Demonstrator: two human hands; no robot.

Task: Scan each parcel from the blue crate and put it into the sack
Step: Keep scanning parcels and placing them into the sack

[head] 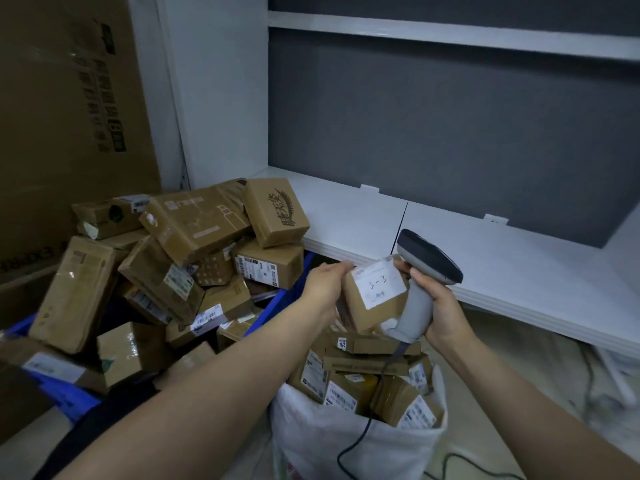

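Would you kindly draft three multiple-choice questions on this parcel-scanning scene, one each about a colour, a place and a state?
1. What colour is the crate? A red; B blue; C green.
2. Where is the labelled parcel? A inside the crate; B on a shelf; C above the open sack.
3. What is the right hand doing? A holding the barcode scanner; B resting open; C pulling at the sack.

Answers: 1 B, its visible walls are blue. 2 C, the left hand holds it over the sack's mouth. 3 A, its fingers curl round the scanner's handle.
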